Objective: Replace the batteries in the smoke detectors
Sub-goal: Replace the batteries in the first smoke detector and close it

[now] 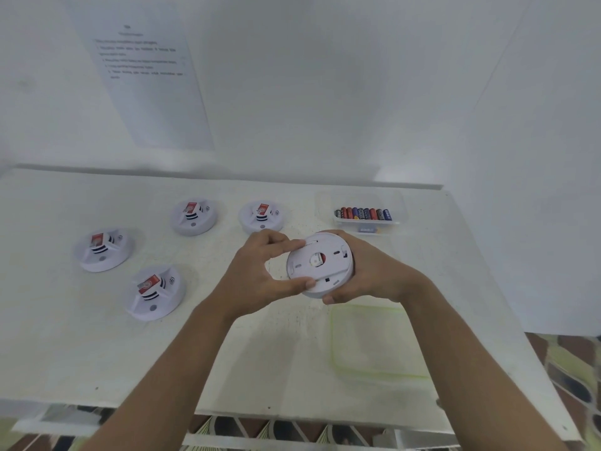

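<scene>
A round white smoke detector (pixel 328 260) is held above the table with its back plate facing me. My right hand (pixel 370 271) cups it from behind and below, fingers curled round its edge. My left hand (pixel 260 271) pinches the back plate's rim between thumb and fingers. Several more white smoke detectors lie face up on the table: one at the far left (pixel 103 250), one nearer me (pixel 155 292), and two further back (pixel 193 217) (pixel 261 216). A clear box (pixel 366 209) at the back right holds a row of several AA batteries (pixel 362 213).
The white table (pixel 81 336) has its front edge close to me and ends against a white wall. A clear green-rimmed lid or tray (pixel 377 340) lies at the front right. A printed sheet (pixel 146 76) hangs on the wall. Patterned floor (pixel 572 379) shows at the right.
</scene>
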A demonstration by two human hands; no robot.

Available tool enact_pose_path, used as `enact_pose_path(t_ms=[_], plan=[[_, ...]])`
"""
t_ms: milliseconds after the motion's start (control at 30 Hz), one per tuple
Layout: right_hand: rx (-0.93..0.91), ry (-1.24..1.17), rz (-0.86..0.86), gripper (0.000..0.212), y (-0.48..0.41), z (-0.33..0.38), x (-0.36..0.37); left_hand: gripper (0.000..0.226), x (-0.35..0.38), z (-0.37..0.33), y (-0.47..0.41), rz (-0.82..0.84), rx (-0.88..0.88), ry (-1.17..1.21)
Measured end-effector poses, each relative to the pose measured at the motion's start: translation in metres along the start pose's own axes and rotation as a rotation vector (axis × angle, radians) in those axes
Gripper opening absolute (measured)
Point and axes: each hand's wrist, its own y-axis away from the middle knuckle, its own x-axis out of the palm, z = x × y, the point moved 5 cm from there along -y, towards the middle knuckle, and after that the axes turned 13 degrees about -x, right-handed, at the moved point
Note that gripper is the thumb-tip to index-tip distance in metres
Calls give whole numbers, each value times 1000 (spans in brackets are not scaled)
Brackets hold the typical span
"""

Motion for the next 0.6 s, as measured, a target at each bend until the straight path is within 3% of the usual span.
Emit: enact_pose_path(t_ms=[167, 600], plan=[[-6, 1, -1, 87, -2, 2, -3, 65, -1, -3, 0, -94, 48, -35], [-17, -43, -30, 90, -9, -1, 2, 52, 8, 5, -3, -20, -174, 246]])
